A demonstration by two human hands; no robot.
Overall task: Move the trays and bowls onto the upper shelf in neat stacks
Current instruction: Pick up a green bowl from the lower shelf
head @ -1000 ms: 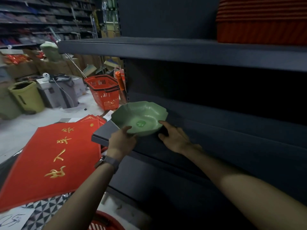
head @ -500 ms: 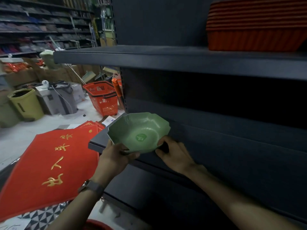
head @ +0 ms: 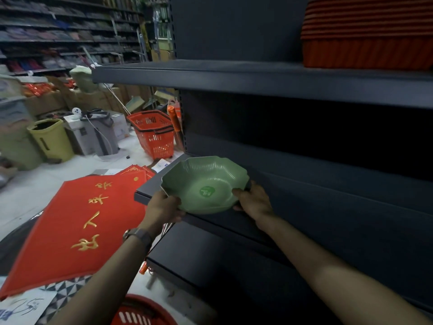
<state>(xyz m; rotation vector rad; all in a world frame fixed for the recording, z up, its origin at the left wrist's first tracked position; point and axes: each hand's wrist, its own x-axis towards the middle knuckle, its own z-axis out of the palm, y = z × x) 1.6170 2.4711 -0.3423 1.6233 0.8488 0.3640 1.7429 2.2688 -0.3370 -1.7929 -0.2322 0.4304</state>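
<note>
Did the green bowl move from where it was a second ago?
Yes. The green bowl, held by the left hand and right hand, has come forward and lifted off the lower shelf, overhanging its front edge.

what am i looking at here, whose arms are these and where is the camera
This is no machine: the arms belong to a person, and the single picture comes from a camera worn on their head, looking forward and down. That is why you see both forearms reaching out from the bottom edge.

The left hand, with a watch on its wrist, and the right hand grip opposite rims of a green bowl with a scalloped edge and a round sticker inside. The bowl is at the front corner of a dark lower shelf; whether it rests on it or is lifted, I cannot tell.

Above is the upper shelf, where a stack of red trays already sits at the right. On the floor to the left lie red mats with gold lettering and a red shopping basket.
</note>
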